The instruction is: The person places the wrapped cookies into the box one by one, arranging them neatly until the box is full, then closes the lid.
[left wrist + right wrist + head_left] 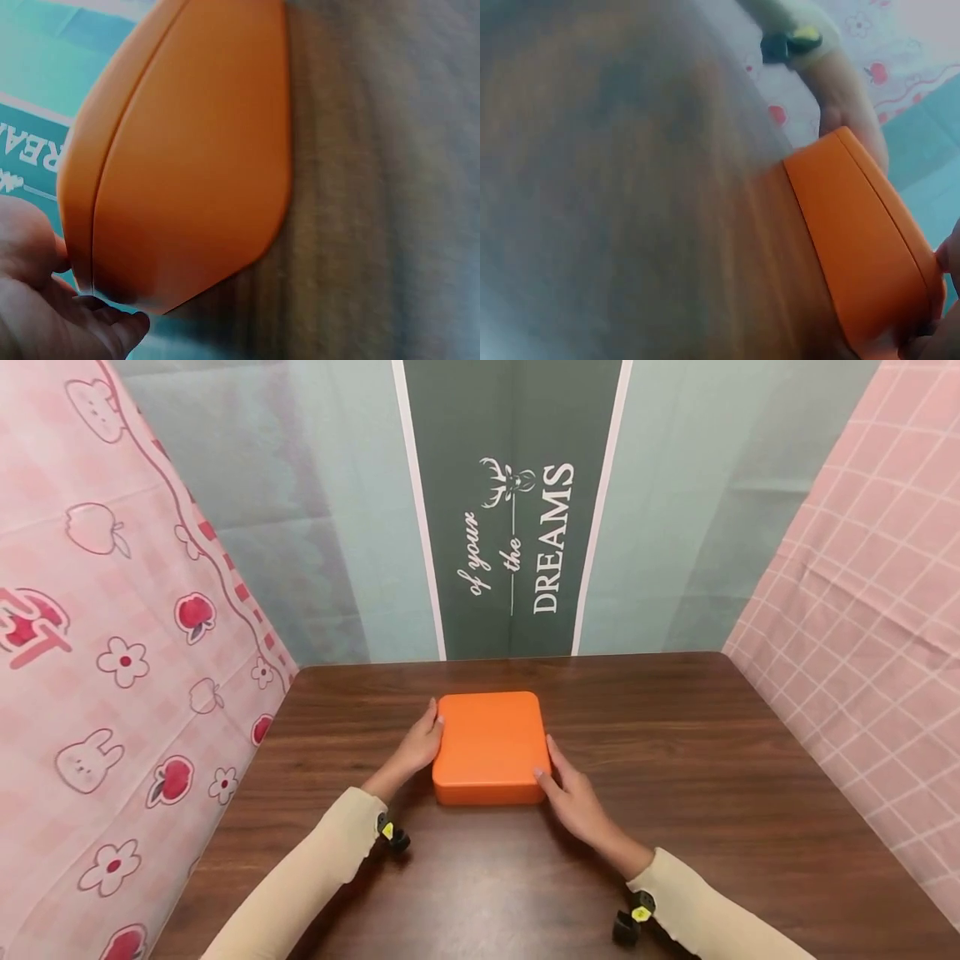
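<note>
An orange square box (491,739) with rounded corners sits on the table, its flat lid up. A thin seam below the top of its side wall (195,150) shows in the left wrist view. My left hand (422,742) grips the box's left side, thumb at the top edge and fingers against the wall. On the opposite side, my right hand (576,797) holds the box near its front right corner, thumb over the lid's edge. The fingers curl low along the wall in the left wrist view. Whatever the box contains is hidden.
The brown wood-grain table (675,735) extends around the box. A teal cloth (510,527) with white lettering hangs behind it. Pink cloths stand along the left (135,693) and right (870,610) sides. Black wrist cameras (626,927) are strapped at both sleeves.
</note>
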